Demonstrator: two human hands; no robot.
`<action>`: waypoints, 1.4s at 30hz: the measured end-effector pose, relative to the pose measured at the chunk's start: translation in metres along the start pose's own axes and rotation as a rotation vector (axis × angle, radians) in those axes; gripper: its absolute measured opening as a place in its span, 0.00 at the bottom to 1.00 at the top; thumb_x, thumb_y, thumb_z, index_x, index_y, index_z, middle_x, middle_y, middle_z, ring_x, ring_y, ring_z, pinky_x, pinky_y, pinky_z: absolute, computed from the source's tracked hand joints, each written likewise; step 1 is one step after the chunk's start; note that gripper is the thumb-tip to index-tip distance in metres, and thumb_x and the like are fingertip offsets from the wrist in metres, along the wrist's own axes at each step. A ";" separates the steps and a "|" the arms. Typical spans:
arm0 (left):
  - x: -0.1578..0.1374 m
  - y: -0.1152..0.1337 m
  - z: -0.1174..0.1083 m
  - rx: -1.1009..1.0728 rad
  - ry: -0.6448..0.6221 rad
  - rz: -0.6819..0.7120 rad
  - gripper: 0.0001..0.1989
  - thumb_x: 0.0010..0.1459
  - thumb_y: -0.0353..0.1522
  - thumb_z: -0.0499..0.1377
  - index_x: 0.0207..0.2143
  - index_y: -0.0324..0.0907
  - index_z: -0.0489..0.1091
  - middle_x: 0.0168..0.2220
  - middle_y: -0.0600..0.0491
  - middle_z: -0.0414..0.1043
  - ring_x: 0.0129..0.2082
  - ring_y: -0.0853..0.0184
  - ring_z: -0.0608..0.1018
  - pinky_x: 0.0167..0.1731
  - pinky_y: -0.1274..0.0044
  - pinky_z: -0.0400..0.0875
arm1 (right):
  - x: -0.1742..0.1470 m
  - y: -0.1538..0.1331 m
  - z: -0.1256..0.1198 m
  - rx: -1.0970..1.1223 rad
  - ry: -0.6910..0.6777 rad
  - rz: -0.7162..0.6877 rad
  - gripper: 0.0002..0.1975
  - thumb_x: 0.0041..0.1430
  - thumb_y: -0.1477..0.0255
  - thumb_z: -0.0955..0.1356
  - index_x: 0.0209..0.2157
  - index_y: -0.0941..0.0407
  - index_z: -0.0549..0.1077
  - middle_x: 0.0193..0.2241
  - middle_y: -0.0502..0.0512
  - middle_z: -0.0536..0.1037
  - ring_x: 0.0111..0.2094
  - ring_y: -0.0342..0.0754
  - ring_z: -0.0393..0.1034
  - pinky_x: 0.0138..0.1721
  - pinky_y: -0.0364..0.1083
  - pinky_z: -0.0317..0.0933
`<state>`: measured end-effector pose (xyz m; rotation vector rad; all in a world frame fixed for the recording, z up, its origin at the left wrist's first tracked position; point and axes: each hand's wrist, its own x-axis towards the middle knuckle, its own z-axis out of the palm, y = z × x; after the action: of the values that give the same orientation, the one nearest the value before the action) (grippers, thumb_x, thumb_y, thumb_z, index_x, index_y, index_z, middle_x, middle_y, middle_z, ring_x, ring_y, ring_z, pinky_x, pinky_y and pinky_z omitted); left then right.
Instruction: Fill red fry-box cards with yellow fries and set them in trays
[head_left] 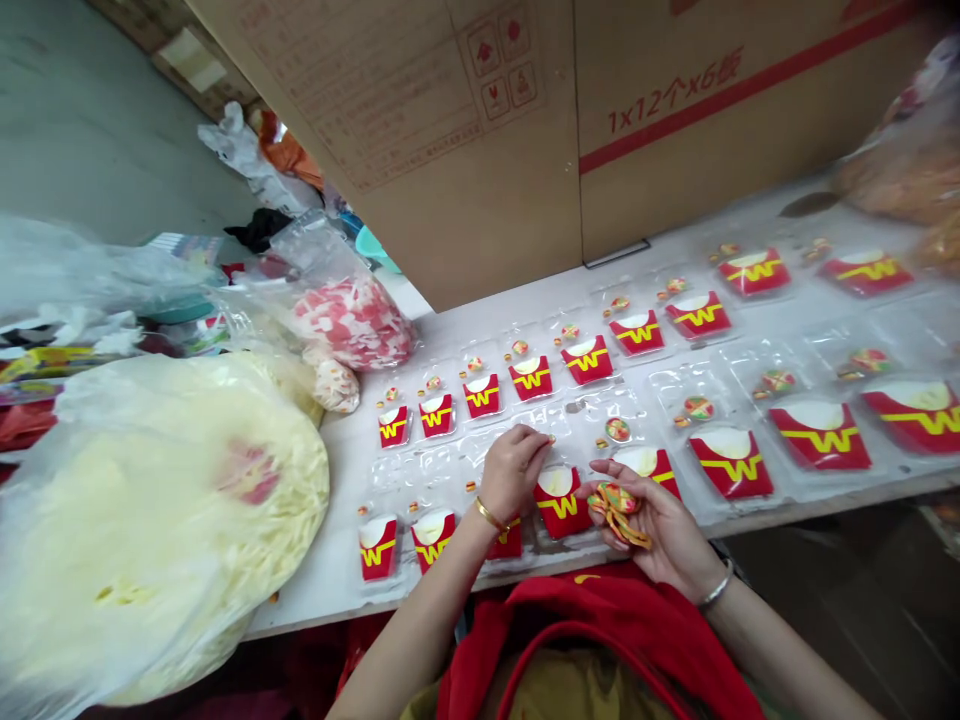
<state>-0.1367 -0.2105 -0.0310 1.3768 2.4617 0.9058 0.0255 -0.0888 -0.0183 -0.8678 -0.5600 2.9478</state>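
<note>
My left hand [514, 468], a gold bangle on its wrist, is over the front row of clear plastic trays [390, 470]. Its thumb and fingers are pinched beside a tiny orange-brown piece [553, 440]; whether they grip it or something else is hidden. Just below stands a red fries box [562, 505] with a yellow W. My right hand [664, 530], with a silver bangle, is cupped around several small toy pizzas [616, 500]. To its upper left, a toy pizza [617, 430] and a toy burger [601, 442] lie in one tray compartment.
A back row of trays holds more red boxes [530, 378], pizzas and burgers. Behind them stands a large cardboard carton [480, 200]. At left are a big bag of pale yellow pieces [150, 500] and a bag of pink-and-white pieces [356, 320]. The table's front edge runs near my body.
</note>
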 end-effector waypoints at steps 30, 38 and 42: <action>-0.071 0.005 -0.037 -0.376 0.226 -0.445 0.04 0.56 0.30 0.55 0.35 0.41 0.67 0.34 0.52 0.70 0.33 0.69 0.71 0.34 0.78 0.66 | 0.033 0.049 0.035 -0.558 -0.007 0.035 0.20 0.50 0.55 0.70 0.41 0.52 0.68 0.25 0.48 0.75 0.18 0.40 0.66 0.19 0.39 0.58; -0.068 -0.045 -0.036 0.047 0.062 -0.397 0.05 0.57 0.28 0.54 0.35 0.42 0.68 0.35 0.52 0.69 0.37 0.66 0.71 0.40 0.73 0.62 | 0.033 0.047 0.041 -0.597 -0.019 0.092 0.23 0.53 0.56 0.68 0.48 0.51 0.67 0.25 0.49 0.75 0.18 0.40 0.66 0.18 0.39 0.56; -0.067 -0.044 -0.033 0.215 0.073 -0.377 0.06 0.58 0.30 0.54 0.35 0.43 0.72 0.37 0.50 0.68 0.41 0.63 0.70 0.43 0.69 0.59 | 0.034 0.049 0.046 -0.630 0.011 0.074 0.27 0.53 0.56 0.68 0.53 0.49 0.61 0.25 0.48 0.76 0.18 0.41 0.66 0.19 0.39 0.57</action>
<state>-0.1451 -0.2966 -0.0391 0.8922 2.8065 0.6308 -0.0234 -0.1457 -0.0169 -0.9427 -1.5311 2.8425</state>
